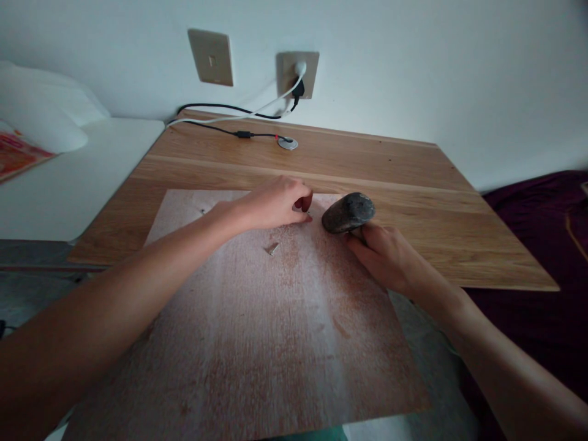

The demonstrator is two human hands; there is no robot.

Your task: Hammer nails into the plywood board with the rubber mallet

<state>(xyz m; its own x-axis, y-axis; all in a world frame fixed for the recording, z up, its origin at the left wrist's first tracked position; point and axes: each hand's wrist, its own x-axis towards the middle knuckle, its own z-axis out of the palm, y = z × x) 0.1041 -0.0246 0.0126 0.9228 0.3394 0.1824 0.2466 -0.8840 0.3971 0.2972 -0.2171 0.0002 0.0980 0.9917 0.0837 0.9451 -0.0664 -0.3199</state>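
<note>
My left hand [275, 202] rests on a thin reddish plywood sheet [257, 343], its fingers pinched together on a small thing, probably a nail, that is barely visible at the fingertips. My right hand [386, 254] is closed around the handle of a hammer whose dark rounded head [348, 212] lies just right of the left fingertips, close to the sheet. A loose nail [272, 248] lies on the sheet below the left hand. Another small nail [203, 211] sits near the sheet's far left corner.
The sheet lies on a wooden table [413, 177] against a white wall. Cables [239, 113] run from a wall socket [298, 73] across the table's far edge, beside a round metal disc [287, 143]. A white pillow [41, 116] lies left, a dark purple cloth [542, 245] right.
</note>
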